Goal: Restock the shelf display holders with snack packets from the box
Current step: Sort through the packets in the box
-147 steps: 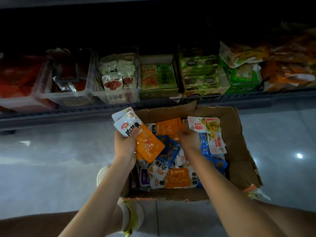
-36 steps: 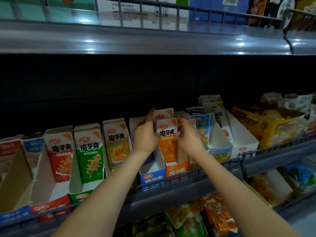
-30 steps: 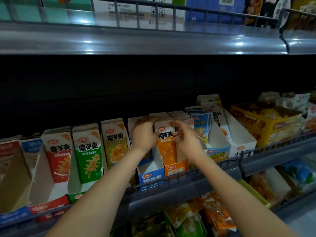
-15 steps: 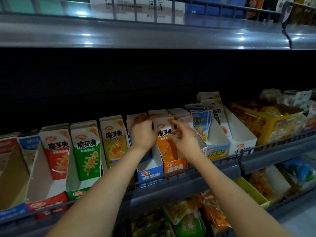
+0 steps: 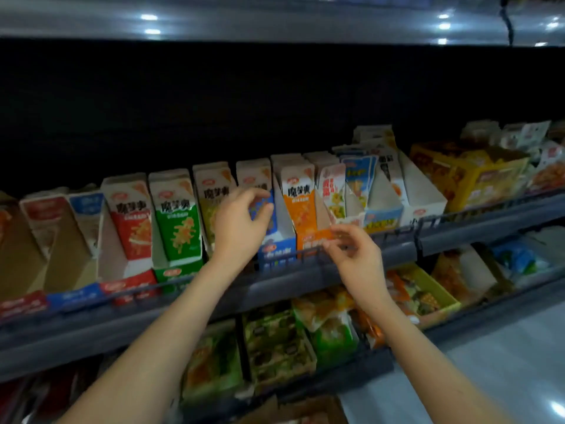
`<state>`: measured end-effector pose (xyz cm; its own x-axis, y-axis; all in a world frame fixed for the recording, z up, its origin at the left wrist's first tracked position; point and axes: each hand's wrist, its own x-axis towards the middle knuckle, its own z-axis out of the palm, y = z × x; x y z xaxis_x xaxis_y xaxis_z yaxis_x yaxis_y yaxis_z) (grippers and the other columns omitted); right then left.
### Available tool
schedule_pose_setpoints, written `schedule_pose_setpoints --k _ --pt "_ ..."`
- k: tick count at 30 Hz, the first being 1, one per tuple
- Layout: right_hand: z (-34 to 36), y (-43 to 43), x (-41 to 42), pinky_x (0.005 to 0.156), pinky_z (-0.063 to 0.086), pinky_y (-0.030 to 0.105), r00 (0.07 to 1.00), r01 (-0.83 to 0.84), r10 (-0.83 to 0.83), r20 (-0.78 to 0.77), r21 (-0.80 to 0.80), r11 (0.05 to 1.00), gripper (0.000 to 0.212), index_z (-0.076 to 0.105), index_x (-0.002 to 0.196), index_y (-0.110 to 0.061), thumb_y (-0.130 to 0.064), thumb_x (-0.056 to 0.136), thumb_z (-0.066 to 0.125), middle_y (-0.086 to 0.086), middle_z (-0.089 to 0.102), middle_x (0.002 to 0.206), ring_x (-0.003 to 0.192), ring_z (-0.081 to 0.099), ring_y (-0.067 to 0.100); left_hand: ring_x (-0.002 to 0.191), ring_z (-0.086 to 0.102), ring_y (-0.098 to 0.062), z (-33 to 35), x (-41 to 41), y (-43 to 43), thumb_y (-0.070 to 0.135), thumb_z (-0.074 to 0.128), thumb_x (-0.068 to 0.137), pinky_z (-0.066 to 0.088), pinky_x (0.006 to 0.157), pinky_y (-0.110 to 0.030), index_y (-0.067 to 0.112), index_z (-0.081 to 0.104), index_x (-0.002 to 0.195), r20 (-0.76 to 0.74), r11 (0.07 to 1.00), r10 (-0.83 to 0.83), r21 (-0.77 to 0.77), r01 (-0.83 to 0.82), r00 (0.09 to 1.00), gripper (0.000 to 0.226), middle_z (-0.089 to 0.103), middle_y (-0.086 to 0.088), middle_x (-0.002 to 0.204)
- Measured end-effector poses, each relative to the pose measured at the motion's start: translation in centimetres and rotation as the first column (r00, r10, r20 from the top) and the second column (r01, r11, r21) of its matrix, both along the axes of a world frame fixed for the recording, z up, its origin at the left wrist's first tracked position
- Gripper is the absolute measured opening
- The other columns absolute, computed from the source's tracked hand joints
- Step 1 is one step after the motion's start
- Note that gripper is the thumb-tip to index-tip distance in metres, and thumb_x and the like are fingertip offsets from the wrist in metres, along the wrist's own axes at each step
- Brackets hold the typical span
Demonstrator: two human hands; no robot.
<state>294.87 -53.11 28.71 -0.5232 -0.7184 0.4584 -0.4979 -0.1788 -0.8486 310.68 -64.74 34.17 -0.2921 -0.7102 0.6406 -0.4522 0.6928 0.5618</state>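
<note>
Here's the mid shelf (image 5: 290, 280), a row of tilted card holders, and the orange packets (image 5: 298, 203) stand upright in the orange holder (image 5: 312, 240), faces forward, white tops with a red logo and bold black characters over an orange panel. Red packets (image 5: 131, 221) and green packets (image 5: 177, 221) of the same design line up to the left.

The hands are apart. The left hand (image 5: 241, 228) hovers in front of the blue holder (image 5: 275, 250), fingers hooked towards a blue packet (image 5: 260, 209); blur hides whether it's pinching or only near. The right hand (image 5: 357, 255) sits low at the shelf's front rail, just below the orange holder, fingers loosely curled with nothing in them.

These look like thin, flat foil sachets: light, floppy, likely slick. Best taken as a small stack, pinched flat across the faces or by the stiffer sealed top edge, so they slide in without fanning.

A corner of the cardboard box (image 5: 305, 408) peeks in at the bottom, well below the shelf.
</note>
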Motion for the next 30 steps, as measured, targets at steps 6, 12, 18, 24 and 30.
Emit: schedule_pose_setpoints --k 6,12,18,24,30 --pt "-7.0 6.8 5.4 0.063 0.050 0.017 0.949 -0.129 0.050 0.311 0.239 0.962 0.014 0.064 0.084 -0.027 -0.014 0.087 0.066 -0.009 0.066 0.076 0.070 0.063 0.003 0.084 0.055 -0.007 -7.6 7.1 8.2 0.017 0.057 0.088 0.041 0.073 -0.020 0.013 0.069 0.094 0.045 0.994 -0.108 0.001 0.108 0.993 0.014 0.061 0.005 0.090" --pt "-17.7 13.7 10.0 0.071 0.052 0.028 0.958 -0.238 0.077 0.276 0.615 0.752 0.008 0.067 0.081 -0.025 -0.020 0.087 0.068 -0.005 0.068 0.076 0.069 0.063 0.008 0.081 0.054 -0.006 -20.2 14.7 15.7 0.010 0.060 0.090 0.041 0.070 -0.021 0.013 0.068 0.098 0.287 0.963 -0.123 0.265 0.044 0.950 0.012 0.054 0.011 0.090" --pt "-28.0 17.3 13.2 0.085 0.051 0.026 0.967 -0.242 0.060 0.249 0.813 0.530 0.023 0.065 0.109 -0.013 -0.022 0.088 0.066 0.002 0.069 0.100 0.094 0.064 0.014 0.085 0.060 -0.015 -31.3 19.5 20.1 0.013 0.056 0.093 0.041 0.069 -0.021 0.014 0.069 0.103 0.376 0.811 -0.093 0.566 -0.149 0.922 0.016 0.064 0.001 0.101" --pt "-35.6 13.8 17.6 0.069 0.039 0.006 0.991 -0.137 0.062 0.122 0.861 0.490 0.043 0.051 0.132 -0.009 -0.029 0.094 0.057 0.004 0.060 0.125 0.111 0.059 0.017 0.090 0.063 -0.024 -38.2 22.3 21.4 0.001 0.061 0.086 0.045 0.073 -0.027 0.010 0.071 0.097 0.393 0.738 -0.011 0.623 -0.258 0.919 0.018 0.066 -0.005 0.101" --pt "-40.0 8.0 20.4 0.079 0.050 0.034 0.954 0.252 0.034 -0.297 0.860 0.444 0.042 0.063 0.105 -0.013 -0.051 0.087 0.059 0.004 0.063 0.106 0.099 0.059 0.022 0.088 0.059 -0.029 -40.4 24.5 19.3 0.019 0.050 0.087 0.045 0.071 -0.032 0.009 0.069 0.097 0.434 0.738 0.101 0.571 -0.360 0.895 0.024 0.066 -0.008 0.097"
